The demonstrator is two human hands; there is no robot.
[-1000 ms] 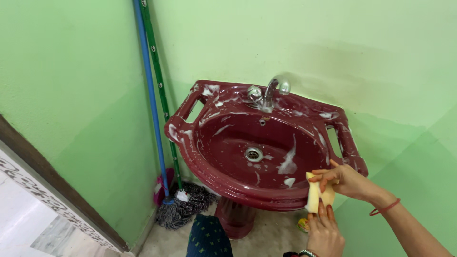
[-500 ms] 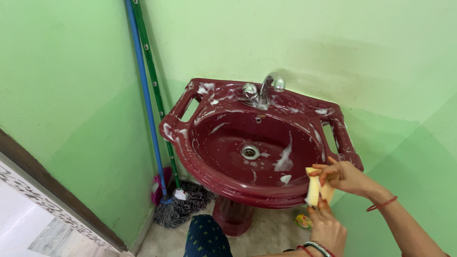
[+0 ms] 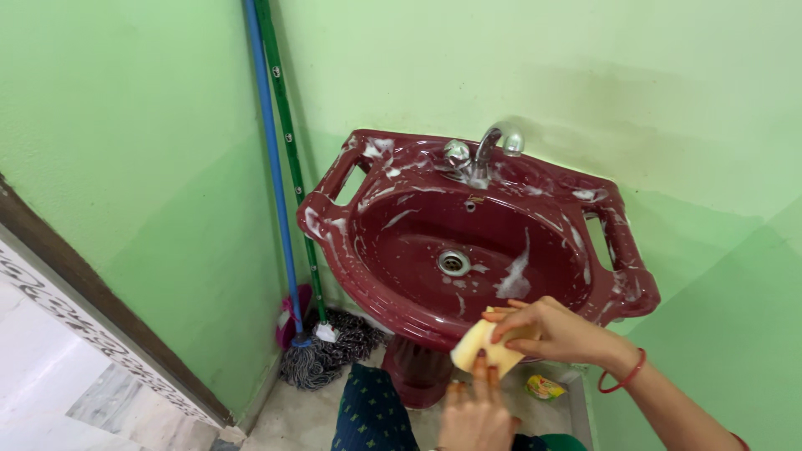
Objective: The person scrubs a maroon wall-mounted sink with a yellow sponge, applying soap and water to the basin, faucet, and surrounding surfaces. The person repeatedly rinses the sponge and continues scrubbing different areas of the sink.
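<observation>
R hand (image 3: 555, 332) & L hand (image 3: 476, 409): fingers of both pinching yellow sponge (image 3: 483, 347) at maroon sink (image 3: 401, 305) front rim.

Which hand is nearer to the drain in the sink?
The right hand. It rests at the front rim of the sink, on top of the yellow sponge, just in front of the drain. The left hand is lower, below the rim, touching the sponge from underneath.
</observation>
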